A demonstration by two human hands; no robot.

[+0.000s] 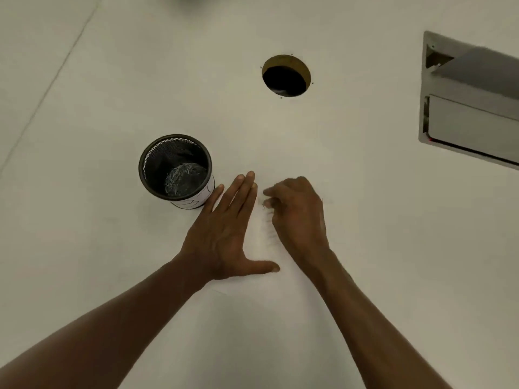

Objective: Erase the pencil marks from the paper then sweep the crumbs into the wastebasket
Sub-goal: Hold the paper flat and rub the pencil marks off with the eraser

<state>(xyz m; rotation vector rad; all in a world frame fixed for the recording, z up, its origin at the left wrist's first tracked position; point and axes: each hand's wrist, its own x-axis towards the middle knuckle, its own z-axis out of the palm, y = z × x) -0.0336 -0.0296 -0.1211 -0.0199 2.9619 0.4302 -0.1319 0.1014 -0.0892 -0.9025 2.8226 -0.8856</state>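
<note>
A white sheet of paper [259,248] lies on the white table, its edges barely visible. Faint grey pencil marks [268,220] show on it between my hands. My left hand [224,231] presses flat on the sheet with straight fingers and the thumb spread to the right. My right hand [297,211] is beside it, fingers curled down and pinched at the tips on what seems to be a small eraser, almost wholly hidden. A black mesh wastebasket [175,167] stands upright just left of my left fingertips, with pale shreds at its bottom.
A round cable hole [286,75] opens in the table behind the hands. A metal recessed panel [471,108] with a raised flap sits at the far right. A seam in the table [50,85] runs diagonally at the left.
</note>
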